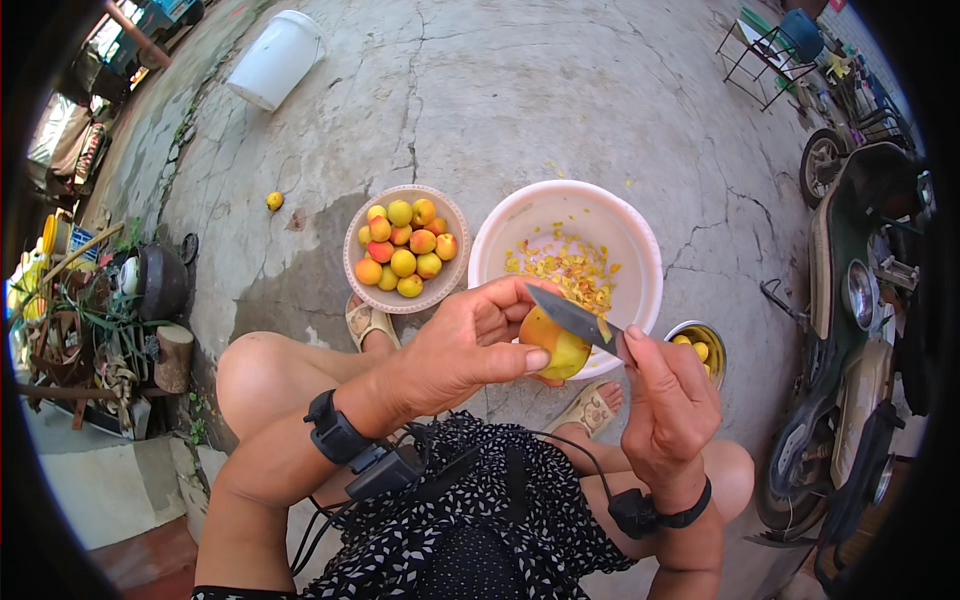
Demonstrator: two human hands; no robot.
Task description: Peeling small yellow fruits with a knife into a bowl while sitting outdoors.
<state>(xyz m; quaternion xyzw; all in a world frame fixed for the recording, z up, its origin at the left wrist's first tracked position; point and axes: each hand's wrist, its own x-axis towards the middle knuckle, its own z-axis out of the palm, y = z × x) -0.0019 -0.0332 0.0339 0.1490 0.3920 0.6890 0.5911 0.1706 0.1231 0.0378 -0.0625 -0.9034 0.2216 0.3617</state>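
My left hand point(485, 335) is closed round a yellow-orange peach point(552, 347), part of its skin pared away. In my right hand point(668, 405) is a kitchen knife point(575, 318) with a dark, pointed blade, which lies across the top of the fruit. Beneath them stands a wide white basin point(490, 230) with yellow and reddish peel scraps point(570, 265) scattered on its bottom. To the left, a pale bowl point(357, 212) holds several whole yellow and red peaches point(402, 262). A metal bowl point(722, 372) with yellow fruit point(692, 346) sits right of the basin, partly behind my right hand.
On the cracked concrete floor lie a white bucket point(275, 60), tipped on its side, and a single fruit point(274, 201). A motor scooter point(840, 260) stands along the right edge, a chair point(785, 45) at the far right. Plants and a log point(173, 358) are at left.
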